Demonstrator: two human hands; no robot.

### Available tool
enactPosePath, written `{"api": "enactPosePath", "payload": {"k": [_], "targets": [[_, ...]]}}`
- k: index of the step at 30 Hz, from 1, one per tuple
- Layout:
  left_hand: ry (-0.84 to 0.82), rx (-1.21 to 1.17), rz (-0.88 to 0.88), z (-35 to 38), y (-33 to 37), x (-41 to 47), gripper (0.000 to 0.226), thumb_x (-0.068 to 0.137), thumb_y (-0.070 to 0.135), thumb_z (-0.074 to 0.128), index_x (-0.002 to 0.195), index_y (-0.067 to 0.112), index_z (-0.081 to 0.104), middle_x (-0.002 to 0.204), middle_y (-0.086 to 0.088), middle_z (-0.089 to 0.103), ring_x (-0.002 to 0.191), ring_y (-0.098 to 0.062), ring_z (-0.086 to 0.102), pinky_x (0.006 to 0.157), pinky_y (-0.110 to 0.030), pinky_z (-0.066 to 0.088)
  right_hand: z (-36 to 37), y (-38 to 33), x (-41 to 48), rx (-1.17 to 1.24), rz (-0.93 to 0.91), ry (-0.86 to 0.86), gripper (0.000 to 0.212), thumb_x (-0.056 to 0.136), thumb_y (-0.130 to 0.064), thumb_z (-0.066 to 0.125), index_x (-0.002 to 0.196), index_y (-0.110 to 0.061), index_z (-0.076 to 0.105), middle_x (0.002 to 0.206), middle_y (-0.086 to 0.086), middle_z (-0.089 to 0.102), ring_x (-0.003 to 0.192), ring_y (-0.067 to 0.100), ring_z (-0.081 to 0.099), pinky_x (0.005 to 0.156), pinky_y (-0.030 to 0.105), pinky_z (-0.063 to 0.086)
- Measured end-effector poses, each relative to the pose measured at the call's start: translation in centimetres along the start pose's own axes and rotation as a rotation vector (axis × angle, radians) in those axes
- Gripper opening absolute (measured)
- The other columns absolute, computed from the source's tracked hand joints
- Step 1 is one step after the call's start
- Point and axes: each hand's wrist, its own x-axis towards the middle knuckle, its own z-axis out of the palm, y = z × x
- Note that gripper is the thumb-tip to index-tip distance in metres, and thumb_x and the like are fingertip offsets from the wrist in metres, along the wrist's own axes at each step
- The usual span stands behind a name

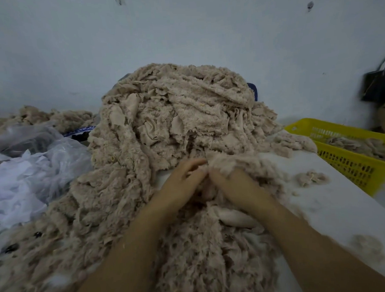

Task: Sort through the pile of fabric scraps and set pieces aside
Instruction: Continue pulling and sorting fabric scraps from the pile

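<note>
White table (335, 205) against a pale wall | pile of beige fleece scraps (174, 115) heaped over its middle and left, spilling to the near edge | small loose tuft (311, 177) apart on the right | crumpled clear plastic bags (33, 166) at left, against the pile

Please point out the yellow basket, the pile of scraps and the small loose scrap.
yellow basket (351, 169): head view, its near mesh wall.
pile of scraps (174, 107): head view, upper middle.
small loose scrap (311, 177): head view, its centre.

Two hands (181, 187) (236, 184), one big scrap pile (174, 115), one yellow basket (347, 169), one black bag (376, 88)
</note>
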Motion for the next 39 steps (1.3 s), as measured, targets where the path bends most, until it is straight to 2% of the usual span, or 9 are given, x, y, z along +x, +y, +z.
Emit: {"api": "enactPosePath", "payload": {"k": [4, 8, 16, 22, 27, 30, 32, 36, 39], "targets": [[-0.129, -0.198, -0.058, -0.4, 0.6, -0.6, 0.057, 0.064, 0.081, 0.056, 0.088, 0.035, 0.081, 0.1, 0.014, 0.076, 0.094, -0.001, 0.07, 0.078, -0.014, 0.052, 1.1, -0.8, -0.6, -0.318, -0.032, -0.297, 0.021, 0.094, -0.025, 0.055, 0.074, -0.022, 0.059, 0.065, -0.004, 0.058, 0.065, 0.012, 0.055, 0.064, 0.032, 0.046], [-0.043, -0.01, 0.093, 0.1, 0.5, -0.3, 0.018, 0.097, 0.032, 0.061, 0.086, 0.022, 0.071, 0.076, 0.014, 0.069, 0.075, -0.007, 0.064, 0.067, -0.017, 0.047, 1.1, -1.1, -0.7, -0.311, -0.121, -0.278, 0.024, 0.093, -0.019, 0.054, 0.069, -0.02, 0.052, 0.058, -0.001, 0.051, 0.054, 0.014, 0.045, 0.057, 0.036, 0.04], [0.215, -1.086, -0.052, -2.6, 0.4, 1.2, 0.021, 0.104, 0.016, 0.048, 0.092, 0.008, 0.064, 0.078, -0.002, 0.064, 0.055, -0.007, 0.057, 0.047, -0.017, 0.048, -0.2, 0.4, 0.4, -0.063, -0.1, 0.181, 0.03, 0.101, -0.025, 0.044, 0.079, -0.006, 0.051, 0.063, -0.004, 0.043, 0.049, 0.005, 0.036, 0.046, 0.019, 0.03], [0.088, -1.127, -0.075, -2.5, 0.6, 0.9, 0.032, 0.102, 0.023, 0.047, 0.08, 0.009, 0.066, 0.067, -0.002, 0.064, 0.059, -0.013, 0.063, 0.06, -0.026, 0.058, -0.7, 0.1, 0.3, 0.133, -0.179, 0.341, 0.016, 0.103, -0.037, 0.043, 0.098, -0.037, 0.058, 0.092, -0.015, 0.063, 0.08, 0.007, 0.06, 0.068, 0.021, 0.046], [-0.115, -1.311, -0.118, -2.6, 0.7, 0.3, 0.038, 0.093, 0.022, 0.04, 0.06, 0.013, 0.056, 0.05, 0.005, 0.043, 0.043, -0.007, 0.045, 0.054, -0.017, 0.048, 0.5, 0.3, 0.2, -0.05, -0.162, -0.05, 0.048, 0.096, -0.042, 0.05, 0.14, -0.051, 0.035, 0.1, -0.016, 0.057, 0.059, -0.003, 0.053, 0.051, 0.01, 0.041], [-0.162, -1.342, -0.056, -2.9, 0.5, 0.1, 0.043, 0.094, 0.025, 0.038, 0.057, 0.013, 0.055, 0.048, 0.005, 0.043, 0.04, -0.007, 0.046, 0.05, -0.018, 0.049, 1.3, 0.5, 0.6, -0.332, -0.218, -0.114, 0.013, 0.099, -0.031, 0.054, 0.112, -0.03, 0.055, 0.094, -0.021, 0.045, 0.076, -0.012, 0.047, 0.062, 0.012, 0.034], [-0.142, -1.35, -0.024, -3.3, 0.3, 0.3, 0.045, 0.094, 0.031, 0.046, 0.06, 0.009, 0.065, 0.052, 0.0, 0.056, 0.044, -0.01, 0.056, 0.05, -0.02, 0.052, 1.0, 0.7, 0.8, -0.36, -0.178, 0.034, 0.02, 0.098, -0.022, 0.053, 0.08, -0.026, 0.046, 0.081, -0.01, 0.042, 0.069, 0.001, 0.043, 0.061, 0.03, 0.031], [-0.02, -1.219, -0.081, -3.4, 0.5, 0.5, 0.047, 0.086, 0.042, 0.064, 0.115, 0.007, 0.075, 0.12, -0.02, 0.07, 0.105, -0.037, 0.07, 0.075, -0.049, 0.06, -0.6, 0.9, 0.9, -0.129, -0.024, 0.346, 0.011, 0.099, -0.021, 0.05, 0.094, -0.011, 0.05, 0.079, 0.005, 0.044, 0.063, 0.016, 0.037, 0.058, 0.033, 0.031], [0.081, -1.034, -0.149, -2.4, 1.0, 0.4, 0.05, 0.082, 0.05, 0.071, 0.112, 0.011, 0.076, 0.112, -0.017, 0.073, 0.097, -0.032, 0.074, 0.074, -0.046, 0.061, -1.0, 0.6, 0.6, 0.032, -0.028, 0.423, 0.005, 0.101, -0.023, 0.047, 0.104, -0.027, 0.048, 0.076, 0.005, 0.053, 0.052, 0.01, 0.04, 0.049, 0.027, 0.033]]}}
